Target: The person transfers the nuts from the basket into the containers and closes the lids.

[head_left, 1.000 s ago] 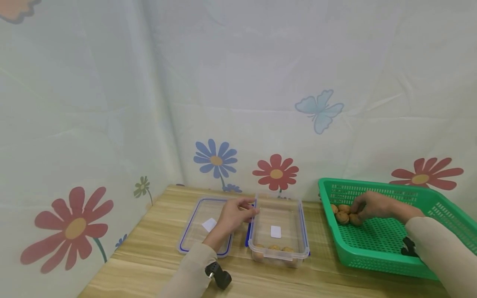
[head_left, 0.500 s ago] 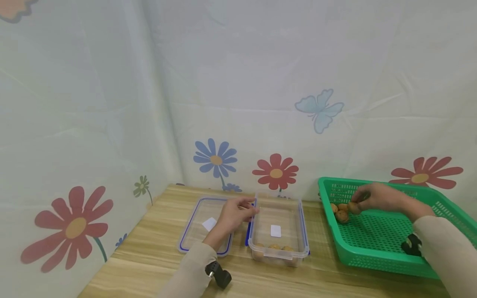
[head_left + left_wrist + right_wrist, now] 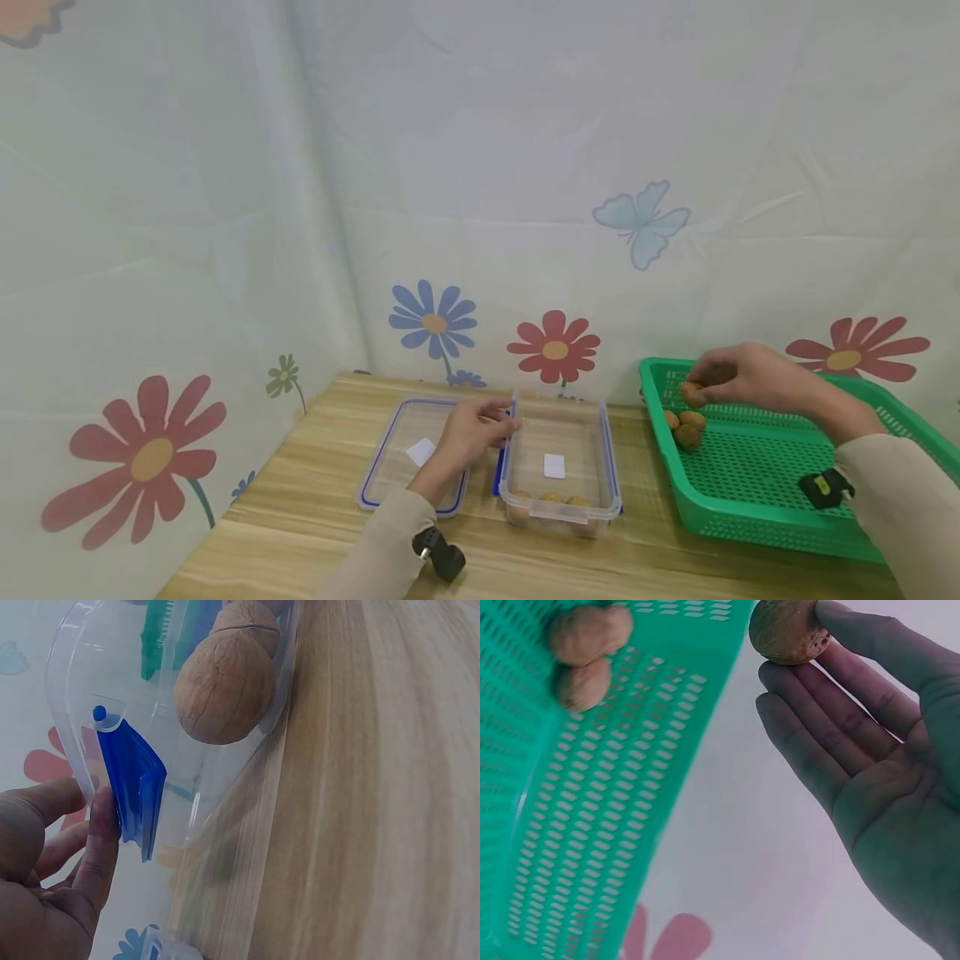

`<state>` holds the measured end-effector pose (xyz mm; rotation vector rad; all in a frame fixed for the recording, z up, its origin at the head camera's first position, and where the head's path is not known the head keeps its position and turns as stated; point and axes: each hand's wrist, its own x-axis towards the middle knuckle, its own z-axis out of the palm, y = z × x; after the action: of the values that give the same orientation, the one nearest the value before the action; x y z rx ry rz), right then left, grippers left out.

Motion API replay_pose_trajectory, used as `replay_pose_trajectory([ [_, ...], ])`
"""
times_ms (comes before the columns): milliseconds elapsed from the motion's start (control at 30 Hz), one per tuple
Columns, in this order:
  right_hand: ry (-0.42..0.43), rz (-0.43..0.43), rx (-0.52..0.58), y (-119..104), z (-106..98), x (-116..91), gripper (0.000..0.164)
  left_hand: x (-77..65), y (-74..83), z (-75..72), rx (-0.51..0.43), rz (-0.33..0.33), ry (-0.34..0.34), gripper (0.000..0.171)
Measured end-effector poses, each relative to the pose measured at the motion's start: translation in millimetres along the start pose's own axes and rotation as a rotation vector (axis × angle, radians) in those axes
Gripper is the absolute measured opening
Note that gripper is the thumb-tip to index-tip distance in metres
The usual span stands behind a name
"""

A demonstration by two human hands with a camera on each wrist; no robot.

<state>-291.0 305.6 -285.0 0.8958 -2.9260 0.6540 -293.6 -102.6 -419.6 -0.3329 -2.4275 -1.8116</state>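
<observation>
Above the left end of the green basket (image 3: pixel 690 521), my right hand (image 3: pixel 757 379) pinches a walnut (image 3: pixel 692 394) between thumb and fingertips. The right wrist view shows this walnut (image 3: pixel 789 631) at the finger ends, clear of the basket's rim. Three walnuts (image 3: pixel 688 427) sit together in the basket's left part. My left hand (image 3: pixel 472 429) holds the left rim of a clear plastic food container (image 3: pixel 561 425), its thumb and fingers on either side by a blue latch (image 3: pixel 135 780). Several walnuts (image 3: pixel 225 686) lie along the container's near end.
A clear lid (image 3: pixel 393 454) with a blue seal lies left of the container, partly behind my left forearm. White labels show on the lid and the container. A flowered curtain (image 3: pixel 480 183) hangs behind the wooden table (image 3: pixel 285 500).
My right hand has lifted a walnut from the group in the basket and raised it up and slightly left. The left hand stays at the container's rim.
</observation>
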Motion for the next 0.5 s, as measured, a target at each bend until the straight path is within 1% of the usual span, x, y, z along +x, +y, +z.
replay_pose_trajectory([
  [233,0.046,-0.028,0.004,-28,-3,-1,0.023,0.2,0.0,0.3,-0.012,-0.006,-0.005,0.041],
  [333,0.070,-0.041,-0.006,-40,-4,-1,0.024,-0.3,0.3,-0.2,-0.011,0.010,-0.008,0.042],
  [500,0.116,-0.053,-0.010,-60,-3,-3,0.028,-1.2,0.7,-0.4,-0.015,0.014,-0.008,0.042],
])
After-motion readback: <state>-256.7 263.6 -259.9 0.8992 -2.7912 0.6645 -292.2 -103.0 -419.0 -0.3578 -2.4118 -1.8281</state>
